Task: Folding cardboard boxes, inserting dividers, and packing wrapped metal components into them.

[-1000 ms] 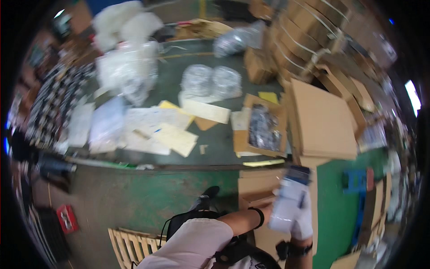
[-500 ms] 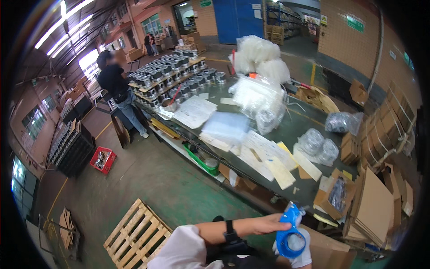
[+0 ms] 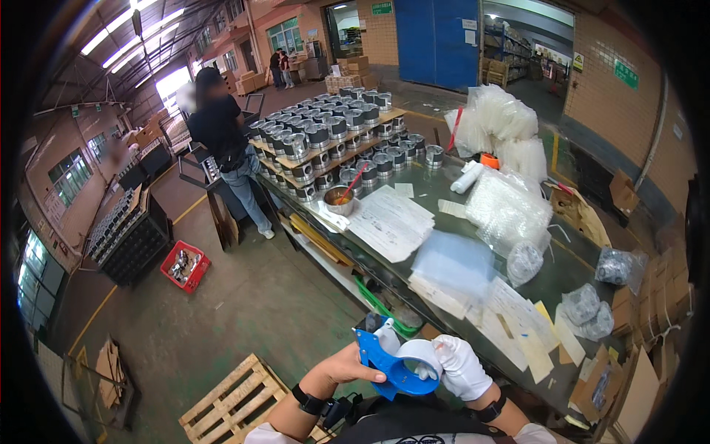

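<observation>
Blue plastic tape dispenser [image 3: 390, 364] sits low in the head view, held in front of the person's chest, above the green floor [image 3: 244, 311] and just short of the tabletop [image 3: 562, 270] edge. Left hand [image 3: 346, 365], bare, grips the dispenser's handle side; fingers curled around it, thumb on top. Right hand [image 3: 461, 365], in a white glove, rests on the white tape roll [image 3: 418, 354] mounted in the dispenser; fingers bent and pressed together against the roll's outer face. Black bands on both wrists.

On the tabletop: paper sheets [image 3: 392, 218], clear plastic bags [image 3: 506, 211], a small metal bowl [image 3: 339, 200] with an orange-red content. Farther back, stacked rows of metal pistons [image 3: 325, 129] on wooden boards, at least 2 tiers. A wooden pallet [image 3: 233, 399] lies on the floor at lower left, a red crate [image 3: 185, 265] beyond it. Another person in dark top and jeans [image 3: 222, 148] stands at the far end of the tabletop, well apart.
</observation>
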{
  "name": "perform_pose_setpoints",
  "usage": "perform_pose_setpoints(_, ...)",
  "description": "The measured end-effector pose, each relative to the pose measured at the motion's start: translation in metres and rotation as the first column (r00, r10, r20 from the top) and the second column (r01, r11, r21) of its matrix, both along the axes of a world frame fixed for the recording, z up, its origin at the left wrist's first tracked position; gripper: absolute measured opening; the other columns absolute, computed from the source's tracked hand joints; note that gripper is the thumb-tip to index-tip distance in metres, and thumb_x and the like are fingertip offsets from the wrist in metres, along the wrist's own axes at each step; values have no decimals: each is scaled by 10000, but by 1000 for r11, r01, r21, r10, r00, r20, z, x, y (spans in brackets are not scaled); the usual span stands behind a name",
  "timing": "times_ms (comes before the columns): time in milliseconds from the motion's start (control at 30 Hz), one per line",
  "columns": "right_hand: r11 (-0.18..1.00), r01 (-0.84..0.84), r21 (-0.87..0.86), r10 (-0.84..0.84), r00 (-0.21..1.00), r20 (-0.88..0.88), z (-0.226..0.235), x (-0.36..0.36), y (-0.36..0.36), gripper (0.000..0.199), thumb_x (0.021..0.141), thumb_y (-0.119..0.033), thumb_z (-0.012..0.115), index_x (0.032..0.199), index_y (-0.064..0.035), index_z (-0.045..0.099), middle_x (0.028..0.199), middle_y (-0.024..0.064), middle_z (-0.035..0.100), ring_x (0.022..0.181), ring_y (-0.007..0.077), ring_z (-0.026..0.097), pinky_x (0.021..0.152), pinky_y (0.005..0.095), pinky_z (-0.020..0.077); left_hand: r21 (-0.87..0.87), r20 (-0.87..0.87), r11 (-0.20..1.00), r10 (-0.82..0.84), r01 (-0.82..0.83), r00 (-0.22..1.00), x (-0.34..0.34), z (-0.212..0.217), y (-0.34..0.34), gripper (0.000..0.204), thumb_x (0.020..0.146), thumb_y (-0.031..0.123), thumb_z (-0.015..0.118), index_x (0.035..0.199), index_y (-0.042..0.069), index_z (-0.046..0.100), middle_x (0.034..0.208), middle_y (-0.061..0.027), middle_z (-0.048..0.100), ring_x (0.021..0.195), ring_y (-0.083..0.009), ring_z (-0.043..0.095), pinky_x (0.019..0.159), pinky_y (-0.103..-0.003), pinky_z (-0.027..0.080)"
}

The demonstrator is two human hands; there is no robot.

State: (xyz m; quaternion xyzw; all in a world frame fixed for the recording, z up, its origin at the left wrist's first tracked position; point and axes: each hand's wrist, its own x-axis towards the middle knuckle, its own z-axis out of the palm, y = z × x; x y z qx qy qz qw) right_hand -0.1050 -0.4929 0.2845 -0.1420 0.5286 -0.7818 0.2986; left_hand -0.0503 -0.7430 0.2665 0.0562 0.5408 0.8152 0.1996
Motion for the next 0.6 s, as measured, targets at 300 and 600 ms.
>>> perform_pose_setpoints(300, 980, 184, -77, -159, 954, 254, 0, -148, -76, 370, 1003, -352, 492, 1100, -14, 606, 980, 58, 651, 803, 134, 608, 743, 286, 506, 432, 26, 893, 126, -125, 992, -132, 15, -42, 789, 715, 156, 790, 1374, -25, 394, 987, -24, 540, 842, -147, 540, 754, -286, 464)
perform_pose_setpoints(600, 565, 632, -531, -823, 481, -303, 70, -315, -30, 385, 979, -266, 517, 1282, -29, 506, 1008, 72, 613, 853, 187, 601, 793, 319, 536, 753, 306, 617, -21, -228, 952, -271, -35, -197, 678, 930, 437, 483, 1467, 52, 332, 1019, -135, 565, 686, -203, 490, 613, -370, 435)
